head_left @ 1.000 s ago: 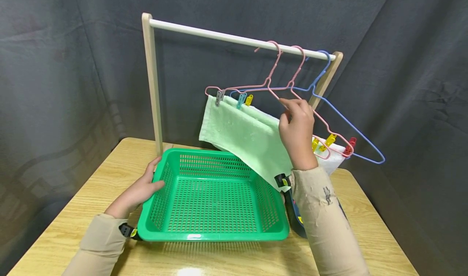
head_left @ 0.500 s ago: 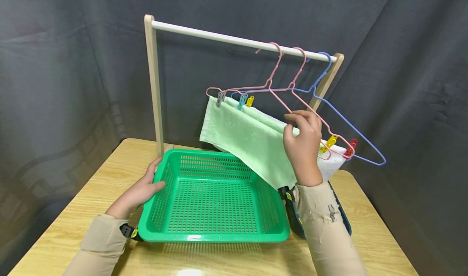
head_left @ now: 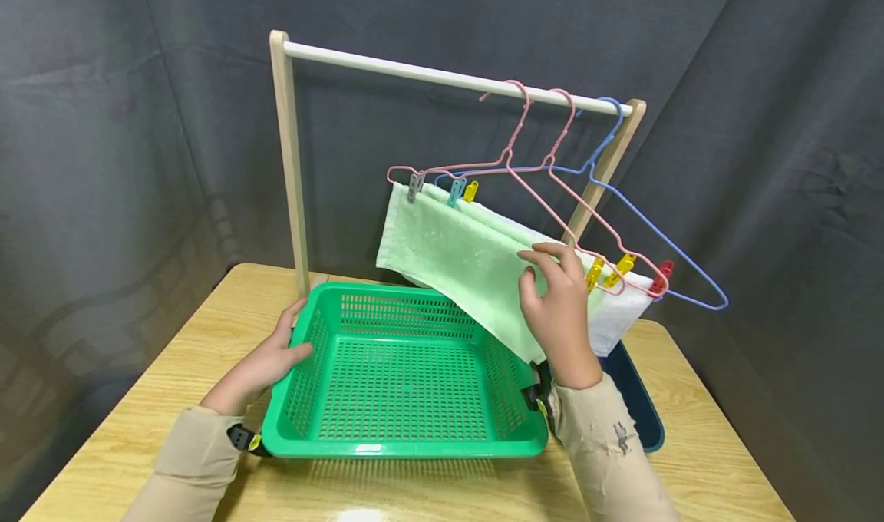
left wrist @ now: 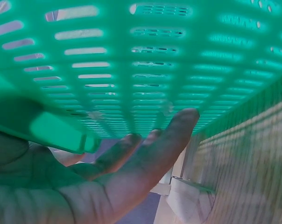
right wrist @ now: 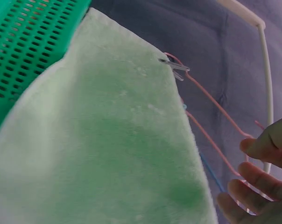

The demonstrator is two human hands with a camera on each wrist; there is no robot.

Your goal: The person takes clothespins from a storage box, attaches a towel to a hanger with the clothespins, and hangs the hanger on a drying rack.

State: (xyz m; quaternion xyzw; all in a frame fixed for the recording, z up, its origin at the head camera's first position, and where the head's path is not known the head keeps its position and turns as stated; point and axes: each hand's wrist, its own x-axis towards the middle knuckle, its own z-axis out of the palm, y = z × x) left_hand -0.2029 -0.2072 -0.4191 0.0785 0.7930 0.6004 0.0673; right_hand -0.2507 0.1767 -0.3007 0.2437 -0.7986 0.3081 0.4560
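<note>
My left hand (head_left: 265, 361) holds the left rim of the green plastic basket (head_left: 407, 448), its thumb over the rim and its fingers along the outer wall; those fingers (left wrist: 145, 172) show under the lip in the left wrist view. In front of a pale green towel (head_left: 456, 253) is my right hand (head_left: 558, 307), thumb and fingers apart with nothing between them. The towel hangs from the front pink hanger (head_left: 476, 163), with a grey clothespin (head_left: 414, 187) at one end and a yellow clothespin (head_left: 595, 274) near the other.
A wooden rack with a white rail (head_left: 387, 67) carries a second pink hanger (head_left: 562, 134) and a blue hanger (head_left: 649, 223). Teal (head_left: 456, 192) and red clothespins (head_left: 661, 278) hold more cloth behind. A dark blue bin (head_left: 638, 399) stands right of the basket, partly behind my right arm.
My right hand has come down from the front hanger's sloping arm to lower in front of the towel, its fingers spreading. My left hand and the basket keep their place.
</note>
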